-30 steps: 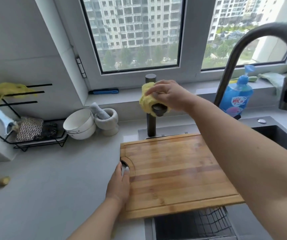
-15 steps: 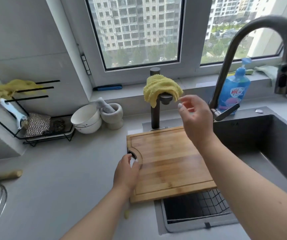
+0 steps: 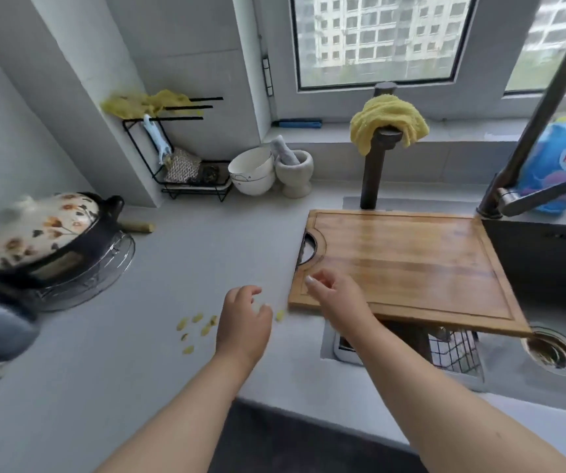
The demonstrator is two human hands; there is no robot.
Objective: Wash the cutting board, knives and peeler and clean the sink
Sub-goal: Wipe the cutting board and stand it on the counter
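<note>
The wooden cutting board [image 3: 404,264] lies flat, bridging the left edge of the dark sink [image 3: 547,268]. My right hand [image 3: 334,295] hovers over the board's near left corner, fingers curled loosely, holding nothing. My left hand [image 3: 244,322] is over the counter just left of the board, fingers apart, above several small yellow scraps [image 3: 194,327]. A yellow cloth [image 3: 389,122] is draped on the short dark tap post [image 3: 373,172]. A white-handled peeler [image 3: 157,138] hangs on the black rack [image 3: 189,172]. No knives are visible.
A floral-lidded pot [image 3: 39,230] sits on a wire trivet at the left. A white bowl [image 3: 252,170] and stone mortar [image 3: 295,172] stand by the wall. The curved faucet [image 3: 527,131] and blue soap bottle [image 3: 561,162] are at the right. A wire basket [image 3: 452,349] and drain [image 3: 552,351] lie in the sink.
My right hand left the yellow cloth on the tap post and came down to the board's near corner. My left hand let go of the board's handle hole. The view shifted left and down.
</note>
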